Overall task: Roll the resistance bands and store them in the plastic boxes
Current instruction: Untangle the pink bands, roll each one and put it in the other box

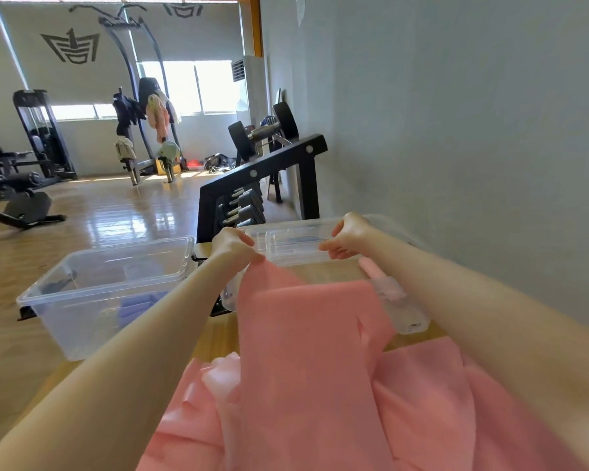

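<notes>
Holding far end of pink band up: left hand and right hand pinch its corners, band draped toward person, unrolled. Rolling barely begun. Left box shows blue item, likely stored band.

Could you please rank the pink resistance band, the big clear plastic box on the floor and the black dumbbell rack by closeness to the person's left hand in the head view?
From the left hand:
1. Pink resistance band: its corner is pinched in that hand.
2. Black dumbbell rack: just behind the hand.
3. Big clear plastic box: down on the floor, to the left.
</notes>
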